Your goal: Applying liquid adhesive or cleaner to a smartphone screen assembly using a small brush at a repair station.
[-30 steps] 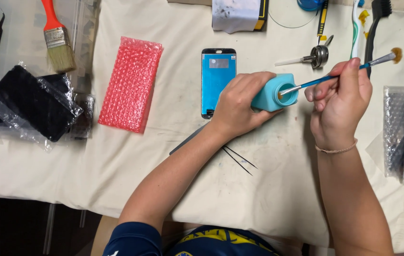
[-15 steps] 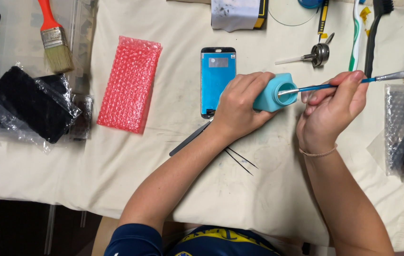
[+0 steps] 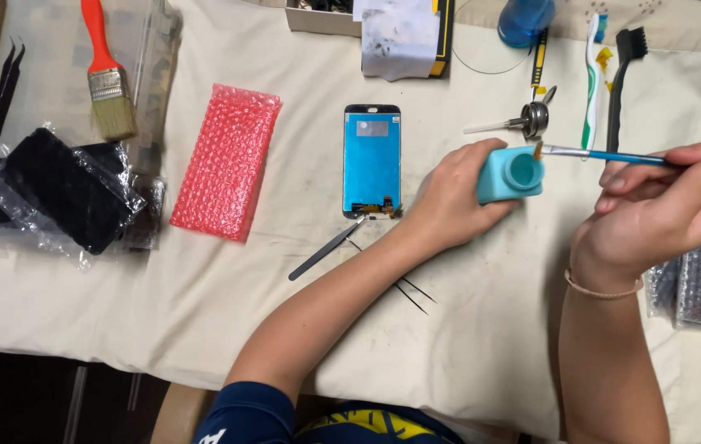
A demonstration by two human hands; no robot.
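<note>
The bench (image 3: 202, 329) is covered with a cream cloth. On it lie a black item in clear wrap (image 3: 54, 193), a pink bubble-wrap pouch (image 3: 227, 162), a blue phone screen panel (image 3: 372, 160) and an orange-handled paintbrush (image 3: 106, 76). The left hand (image 3: 453, 197), grip closed, holds a small teal bottle (image 3: 510, 174) just right of the panel. The right hand (image 3: 663, 210), grip closed, pinches a fine blue-handled brush (image 3: 597, 154), its tip at the bottle's open mouth. Tweezers (image 3: 326, 249) lie below the panel.
</note>
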